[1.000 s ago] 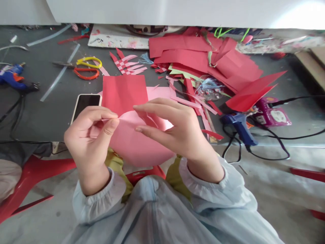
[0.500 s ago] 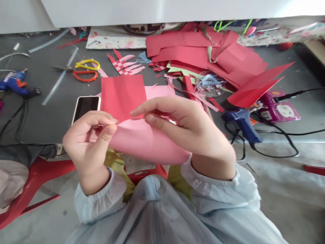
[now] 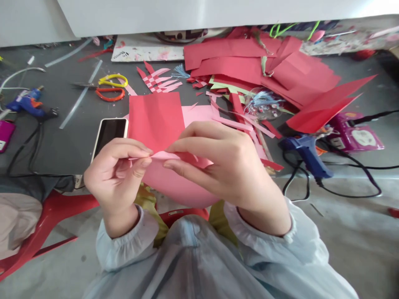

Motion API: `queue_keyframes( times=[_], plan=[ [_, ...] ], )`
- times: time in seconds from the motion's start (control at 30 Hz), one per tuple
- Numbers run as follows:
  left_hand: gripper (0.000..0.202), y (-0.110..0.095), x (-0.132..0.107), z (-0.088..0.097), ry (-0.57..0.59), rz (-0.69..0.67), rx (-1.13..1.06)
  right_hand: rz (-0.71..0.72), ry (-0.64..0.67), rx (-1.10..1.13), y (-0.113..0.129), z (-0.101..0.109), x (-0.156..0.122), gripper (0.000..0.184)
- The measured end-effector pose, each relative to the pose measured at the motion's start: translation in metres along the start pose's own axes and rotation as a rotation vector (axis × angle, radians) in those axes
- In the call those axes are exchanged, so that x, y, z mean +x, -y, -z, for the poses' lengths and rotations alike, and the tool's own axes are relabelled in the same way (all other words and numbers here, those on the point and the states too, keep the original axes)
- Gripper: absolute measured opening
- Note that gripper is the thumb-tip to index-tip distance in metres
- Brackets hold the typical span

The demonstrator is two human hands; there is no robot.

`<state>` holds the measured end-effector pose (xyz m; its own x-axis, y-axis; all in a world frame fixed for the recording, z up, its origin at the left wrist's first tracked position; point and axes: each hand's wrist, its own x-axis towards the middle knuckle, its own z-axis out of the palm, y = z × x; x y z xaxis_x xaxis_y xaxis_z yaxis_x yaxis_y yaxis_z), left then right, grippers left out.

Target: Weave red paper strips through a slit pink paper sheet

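So, the right hand (image 3: 221,166) is the bit that's changed: half a second ago its thumb was back from the index tip, and now thumb and index have come level at the edge of the pink sheet (image 3: 183,189), right beside the other pinch. A narrow band of pink now shows between the two sets of fingertips, so I'd say the edge is being worked from both sides rather than just held at one end. The left hand (image 3: 116,174) has kept its tight pinch on that edge. The right one is narrow, thumb near side and index far side, but I can't tell if it's really gripping.

As for the sheet, its far edge is up at the fingertips and the rest curves down toward the lap, partly hidden by the right hand.

Just past the hands there's a red sheet (image 3: 156,114) on the surface (image 3: 76,145), with a phone (image 3: 109,131) beside it near the left hand. Further out: scissors (image 3: 111,94), a woven piece (image 3: 156,81), cut strips (image 3: 233,122), a red stack (image 3: 230,66), and a glue gun (image 3: 307,155) off to the right.
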<state>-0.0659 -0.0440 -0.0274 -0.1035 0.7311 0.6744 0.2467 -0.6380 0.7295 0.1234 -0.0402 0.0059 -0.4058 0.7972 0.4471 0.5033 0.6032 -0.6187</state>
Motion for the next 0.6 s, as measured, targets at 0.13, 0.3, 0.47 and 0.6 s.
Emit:
queue_keyframes(
  times=[0.13, 0.3, 0.47, 0.6],
  plan=[
    [0.006, -0.0031, -0.0004, 0.0001, 0.016, 0.062, 0.005, 0.083, 0.003, -0.032, -0.0022, -0.0004, -0.0007, 0.031],
    [0.006, -0.0048, -0.0011, 0.0042, 0.108, 0.117, -0.092, 0.107, 0.033, -0.054, -0.0057, 0.0003, -0.0001, 0.027],
    [0.014, -0.002, -0.0003, 0.007, 0.161, 0.098, -0.049, 0.113, 0.033, -0.048, -0.0085, -0.0013, 0.0009, 0.029],
    [0.012, 0.0024, -0.0009, 0.0089, 0.146, 0.051, -0.01, 0.09, 0.037, -0.049, -0.0085, 0.0013, 0.0017, 0.03]
  ],
)
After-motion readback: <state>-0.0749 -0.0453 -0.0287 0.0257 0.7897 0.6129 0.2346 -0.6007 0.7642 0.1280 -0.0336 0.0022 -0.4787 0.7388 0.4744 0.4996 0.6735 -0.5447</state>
